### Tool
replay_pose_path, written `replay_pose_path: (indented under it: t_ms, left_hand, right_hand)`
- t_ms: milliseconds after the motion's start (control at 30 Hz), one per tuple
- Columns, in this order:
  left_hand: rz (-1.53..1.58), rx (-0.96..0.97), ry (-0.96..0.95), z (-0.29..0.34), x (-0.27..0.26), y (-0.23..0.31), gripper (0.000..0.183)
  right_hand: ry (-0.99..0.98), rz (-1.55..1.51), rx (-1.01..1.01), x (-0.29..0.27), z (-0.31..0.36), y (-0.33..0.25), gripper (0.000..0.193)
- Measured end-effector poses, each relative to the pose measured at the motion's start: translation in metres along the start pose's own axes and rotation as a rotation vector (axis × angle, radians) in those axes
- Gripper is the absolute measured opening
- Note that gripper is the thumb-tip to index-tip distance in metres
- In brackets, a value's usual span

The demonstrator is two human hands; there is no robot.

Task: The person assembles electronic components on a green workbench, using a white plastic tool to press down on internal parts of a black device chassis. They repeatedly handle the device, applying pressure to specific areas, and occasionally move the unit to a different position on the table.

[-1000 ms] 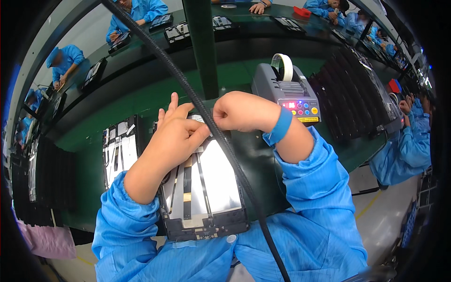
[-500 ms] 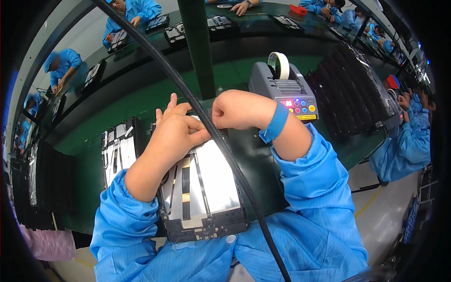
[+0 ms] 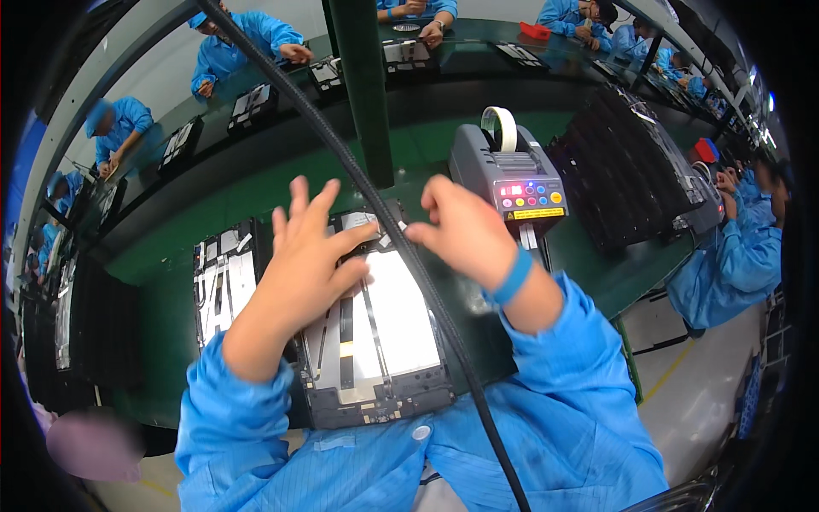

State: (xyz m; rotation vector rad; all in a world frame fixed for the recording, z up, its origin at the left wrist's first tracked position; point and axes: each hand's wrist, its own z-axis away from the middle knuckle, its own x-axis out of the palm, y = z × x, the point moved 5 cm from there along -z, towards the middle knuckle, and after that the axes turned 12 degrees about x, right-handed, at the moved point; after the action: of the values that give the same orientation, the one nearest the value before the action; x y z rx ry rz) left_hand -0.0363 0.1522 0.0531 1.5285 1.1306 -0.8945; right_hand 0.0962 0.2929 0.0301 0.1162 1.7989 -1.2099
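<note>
While both hands meet over the top edge of the opened tablet [image 3: 375, 341], the left hand [image 3: 311, 256] rests on its upper left corner with fingers spread, and the right hand [image 3: 461, 226] pinches something small at about twelve o'clock of the panel; what the fingertips hold cannot be told. The tablet lies flat on the green surface [image 3: 256, 188], directly before the person, its bright metal back plate and thin ribbon strips exposed. A grey tape dispenser [image 3: 508, 175] stands at two o'clock of it, a second opened unit [image 3: 223, 282] at nine o'clock. A black cable [image 3: 384, 222] hangs across the panel between the hands. Risk, as judged: the cable could snag a wrist and drag the fingertips off line, creasing a strip or skewing the piece.
</note>
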Motion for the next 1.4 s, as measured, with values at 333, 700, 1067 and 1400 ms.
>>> replay_pose_path:
  t_ms: [333,700,1067,1400]
  left_hand:
    - [1.244,-0.243,0.553,0.125,0.052,0.007,0.094]
    - [1.289,-0.163,0.919,0.169,-0.055,-0.068,0.080]
    - [1.324,-0.395,0.868,0.227,-0.014,-0.194,0.079]
    - [0.953,-0.520,0.706,0.241,-0.019,-0.221,0.079]
  right_hand:
    - [-0.443,-0.469,-0.205,0.055,0.125,0.020,0.100]
    - [-0.495,-0.414,-0.483,0.050,0.115,-0.051,0.092]
    - [-0.413,-0.572,-0.340,0.025,0.121,-0.004,0.047]
    - [-0.059,-0.551,-0.205,0.001,0.119,0.035,0.029]
